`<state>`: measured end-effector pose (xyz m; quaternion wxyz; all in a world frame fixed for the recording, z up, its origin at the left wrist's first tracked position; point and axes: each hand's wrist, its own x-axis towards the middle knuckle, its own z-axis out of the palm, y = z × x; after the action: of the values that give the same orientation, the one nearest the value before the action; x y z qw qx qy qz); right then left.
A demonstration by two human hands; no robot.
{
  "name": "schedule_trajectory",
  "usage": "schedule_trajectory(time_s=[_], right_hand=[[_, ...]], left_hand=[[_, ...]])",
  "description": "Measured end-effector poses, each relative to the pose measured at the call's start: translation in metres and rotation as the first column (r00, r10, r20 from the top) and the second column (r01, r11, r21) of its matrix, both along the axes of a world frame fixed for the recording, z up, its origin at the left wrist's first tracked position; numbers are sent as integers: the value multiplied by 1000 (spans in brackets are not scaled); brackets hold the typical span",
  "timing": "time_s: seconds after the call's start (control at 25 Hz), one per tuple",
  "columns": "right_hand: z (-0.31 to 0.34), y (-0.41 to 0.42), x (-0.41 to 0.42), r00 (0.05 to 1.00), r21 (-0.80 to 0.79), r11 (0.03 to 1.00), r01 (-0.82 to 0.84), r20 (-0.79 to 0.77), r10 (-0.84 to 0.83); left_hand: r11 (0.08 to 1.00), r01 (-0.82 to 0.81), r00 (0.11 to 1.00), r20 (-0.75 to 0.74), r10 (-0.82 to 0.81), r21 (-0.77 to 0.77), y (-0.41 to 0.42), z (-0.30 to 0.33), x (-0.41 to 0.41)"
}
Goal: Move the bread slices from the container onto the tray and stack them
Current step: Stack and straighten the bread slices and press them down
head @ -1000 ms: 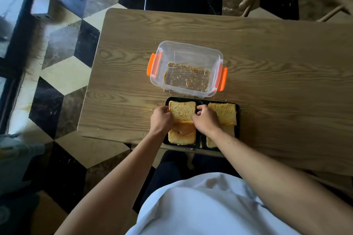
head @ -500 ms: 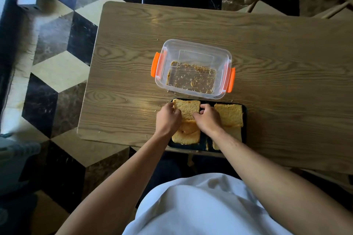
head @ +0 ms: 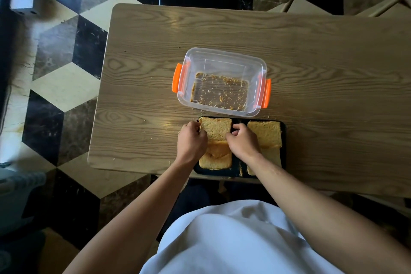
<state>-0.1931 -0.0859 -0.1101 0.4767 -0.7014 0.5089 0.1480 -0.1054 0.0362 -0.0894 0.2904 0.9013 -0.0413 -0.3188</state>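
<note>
Fingers (head: 196, 132) of the left hand (head: 192, 142) curl against the left edge of the top bread slice (head: 215, 128) in the left stack, and the fingers of the right hand (head: 242, 141) pinch its right edge; both hands grasp that slice, though the fingertips themselves are tucked under and hard to make out. Both hands cover the middle of the left stack, so the count of slices there cannot be told; a lower slice (head: 215, 159) pokes out toward the near side. Right of it, the right stack (head: 265, 133) is partly hidden by the right wrist. Most of the black tray (head: 283, 140) lies under bread, only its rim showing, and its near edge overhangs the table (head: 333, 95). Just beyond the tray stands the clear container (head: 260, 66) with orange latches, holding only crumbs. Compared with half a second ago, the hands grip the same slice in much the same place; the camera has tilted, so the whole scene sits slightly lower and farther right in view
</note>
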Motion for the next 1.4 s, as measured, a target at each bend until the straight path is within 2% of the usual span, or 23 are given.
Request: schedule_trajectory(time_s=[0.28, 0.4, 0.84, 1.12, 1.32, 1.4], right_hand=[[5, 15, -30, 995, -29, 995, -92, -31, 91], [6, 23, -35, 995, -40, 995, -93, -37, 91], [4, 43, -49, 996, -70, 994, -82, -33, 80], [3, 44, -49, 992, -113, 987, -112, -75, 104], [2, 51, -47, 994, -83, 992, -92, -60, 87], [1, 54, -45, 994, -78, 992, -95, -53, 91]], left_hand=[[998, 43, 999, -25, -43, 35, 32, 5, -22], [1000, 16, 997, -78, -14, 27, 35, 6, -32], [1000, 18, 996, -89, -16, 24, 42, 10, -46], [976, 186, 982, -16, -186, 111, 41, 3, -52], [903, 416, 905, 50, -422, 103, 44, 0, -56], [893, 436, 895, 53, -443, 113, 48, -1, -56]])
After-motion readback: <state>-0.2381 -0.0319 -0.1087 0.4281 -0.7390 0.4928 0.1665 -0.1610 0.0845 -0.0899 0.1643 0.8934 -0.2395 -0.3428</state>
